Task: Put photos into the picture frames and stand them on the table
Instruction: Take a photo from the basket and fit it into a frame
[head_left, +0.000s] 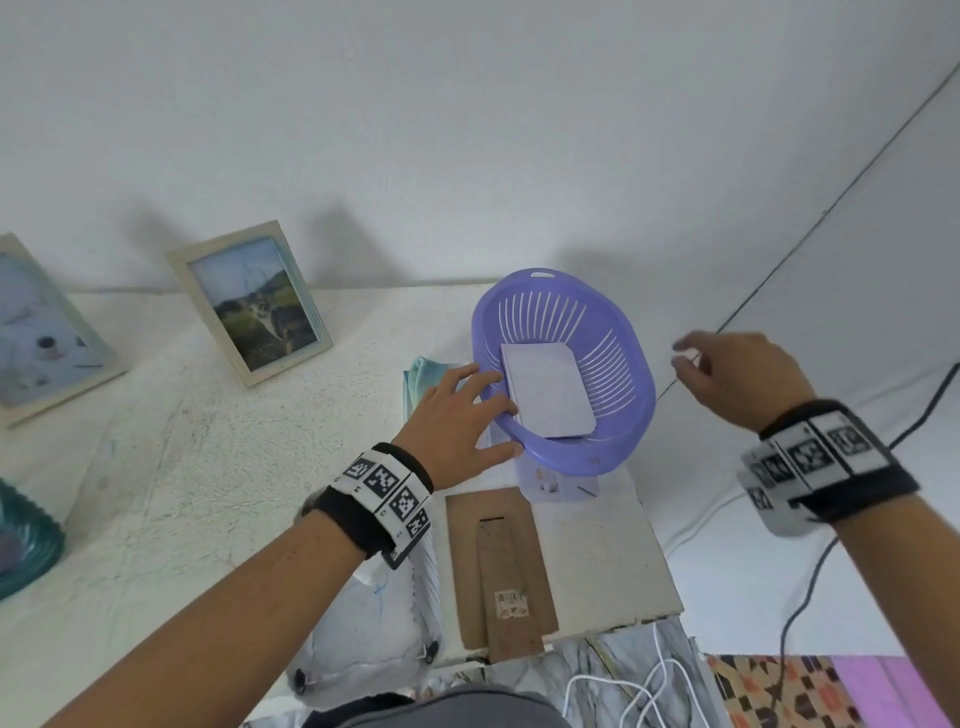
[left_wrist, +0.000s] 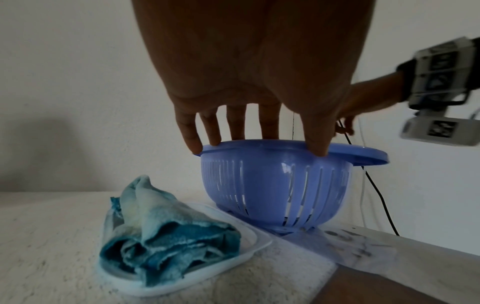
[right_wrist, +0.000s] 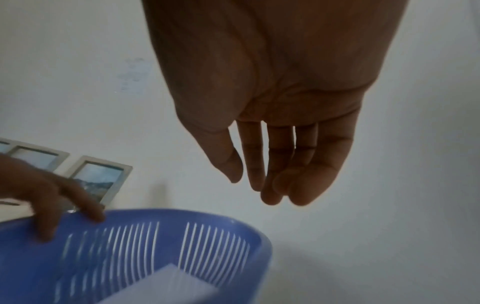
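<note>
A purple slotted basket (head_left: 613, 415) (left_wrist: 272, 185) (right_wrist: 233, 226) stands near the table's right edge with a stack of photos (head_left: 550, 389) (right_wrist: 166, 288) in it, white side up. My left hand (head_left: 467, 410) (left_wrist: 254, 142) (right_wrist: 64, 205) rests on the basket's left rim, fingers straight over it and thumb along the outside. My right hand (head_left: 727, 374) (right_wrist: 259, 185) hovers in the air just right of the basket, relaxed and empty. A brown frame backing board (head_left: 498, 566) lies flat near the front edge. A pale frame (head_left: 374, 618) lies flat under my left forearm.
Two framed photos (head_left: 249, 301) (head_left: 41, 332) stand at the back left by the wall. A teal cloth in a clear tray (left_wrist: 166, 240) sits left of the basket. A glossy sheet (head_left: 550, 483) pokes out under the basket. Teal glassware (head_left: 21, 540) is far left. Cables (head_left: 810, 561) hang right.
</note>
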